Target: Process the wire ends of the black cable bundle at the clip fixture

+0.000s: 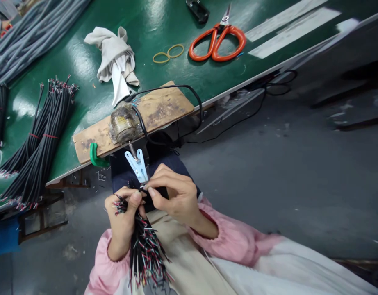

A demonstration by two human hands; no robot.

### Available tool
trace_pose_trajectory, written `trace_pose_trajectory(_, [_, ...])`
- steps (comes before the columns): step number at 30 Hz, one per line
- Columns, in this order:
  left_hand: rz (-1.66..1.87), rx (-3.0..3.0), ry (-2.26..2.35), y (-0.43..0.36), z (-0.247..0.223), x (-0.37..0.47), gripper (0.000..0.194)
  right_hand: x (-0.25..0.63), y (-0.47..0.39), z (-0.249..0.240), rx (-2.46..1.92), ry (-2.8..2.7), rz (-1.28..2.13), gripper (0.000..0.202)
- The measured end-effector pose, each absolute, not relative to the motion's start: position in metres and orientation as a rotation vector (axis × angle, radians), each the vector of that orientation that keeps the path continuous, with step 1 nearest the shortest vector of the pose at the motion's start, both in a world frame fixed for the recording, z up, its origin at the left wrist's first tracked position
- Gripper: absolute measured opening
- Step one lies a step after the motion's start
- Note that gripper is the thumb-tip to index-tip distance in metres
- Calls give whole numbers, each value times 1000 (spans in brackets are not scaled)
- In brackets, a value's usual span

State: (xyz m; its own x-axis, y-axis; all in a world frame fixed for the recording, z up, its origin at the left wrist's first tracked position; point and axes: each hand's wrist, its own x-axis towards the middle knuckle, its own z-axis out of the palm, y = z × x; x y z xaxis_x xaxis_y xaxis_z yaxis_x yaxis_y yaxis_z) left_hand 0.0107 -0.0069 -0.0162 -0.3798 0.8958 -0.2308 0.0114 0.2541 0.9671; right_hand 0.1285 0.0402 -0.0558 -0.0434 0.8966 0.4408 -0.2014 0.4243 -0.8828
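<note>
Cables (146,246), black with stripped coloured tips, hang in a bunch from the left hand (123,213), whose fingers are closed on them, thumb on top. On the right hand (179,192), thumb and forefinger nearly meet at fine wire ends (142,185); whether they pinch a strand cannot be told. Just beyond both sets of fingertips is a pale blue clip (139,167), apparently fitted to the shaft (132,149) of what looks like a small motor (124,125). For good control, the left grip should be firm close to the cable end, and the right fingertips should align the strands without crowding the clip. Loose ends and sleeves are best held clear of the shaft. Farther beyond the fingers, a wooden board (167,102) carries the motor at the edge of the desk (164,24), beside a green clamp (96,155).
</note>
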Motion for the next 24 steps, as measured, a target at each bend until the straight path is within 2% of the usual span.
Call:
trace_pose_trajectory(7, [1264,851,1586,-6,-15,11,36,130,42,-59,-632,-1091,1522,14])
trace_pose_trajectory(10, [1261,847,1577,-7,-14,10,34,130,43,-58,-610,-1071,1605,6])
trace_pose_trajectory(15, [1275,820,1557,-10,-17,7,31,131,44,-58,-630,-1122,1566,7])
trace_pose_trajectory(24, [1281,910,1613,-9,-17,6,17,133,46,-55,-670,-1331,1220,12])
